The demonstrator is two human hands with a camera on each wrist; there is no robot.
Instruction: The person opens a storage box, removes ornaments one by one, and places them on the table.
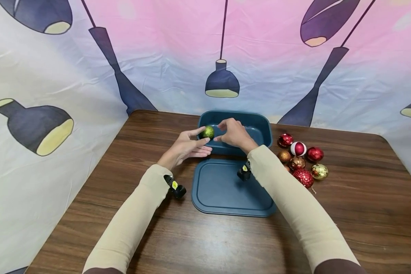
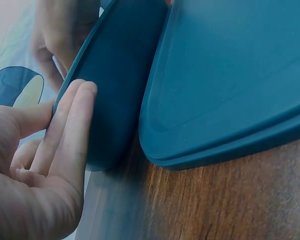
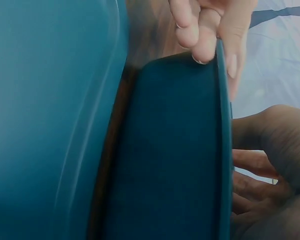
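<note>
A glittery green bauble (image 1: 208,132) is at the left end of a blue rectangular box (image 1: 226,151). At the box's front left corner is my left hand (image 1: 187,146), gripping the wall with the thumb on the inner side and fingers against the outside; its index finger reaches beside the bauble. In the left wrist view, two fingertips (image 2: 85,87) press on the outer wall. Above the box's middle, my right hand (image 1: 234,133) has thumb and fingers spread apart, holding nothing, to the right of the bauble. The bauble is hidden in both wrist views.
A flat blue lid (image 1: 233,190) lies on the wooden table (image 1: 150,236) in front of the box. To the right sit several baubles, among them a red one (image 1: 303,177), a gold one (image 1: 319,171) and a white-and-red one (image 1: 298,148). A printed cloth (image 1: 178,68) hangs behind.
</note>
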